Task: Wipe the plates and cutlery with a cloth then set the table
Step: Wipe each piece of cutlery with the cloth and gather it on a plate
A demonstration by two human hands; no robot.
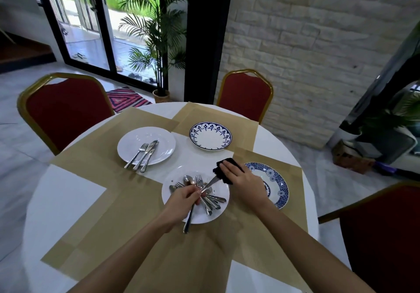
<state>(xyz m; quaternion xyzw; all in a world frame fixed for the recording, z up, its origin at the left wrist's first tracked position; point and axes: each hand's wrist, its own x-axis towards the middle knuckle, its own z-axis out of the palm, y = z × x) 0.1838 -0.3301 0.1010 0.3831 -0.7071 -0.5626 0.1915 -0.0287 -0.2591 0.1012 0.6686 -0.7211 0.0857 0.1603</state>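
Observation:
My left hand (184, 198) grips a table knife (205, 189) by its handle over a white plate (219, 212) that carries a heap of forks and spoons (210, 200). My right hand (242, 180) holds a black cloth (221, 167) wrapped round the knife's blade tip. A second white plate (163, 136) at the far left bears a fork, a knife and another piece of cutlery (143, 155). A blue-rimmed bowl-plate (210, 136) sits at the back. A blue patterned plate (276, 184) lies under my right wrist, partly hidden.
Tan placemats (109, 204) cover much of the round white table (56, 204). Red chairs with gold frames stand at the back left (61, 113), back (246, 94) and right (386, 231). A potted palm (159, 42) stands by the glass door.

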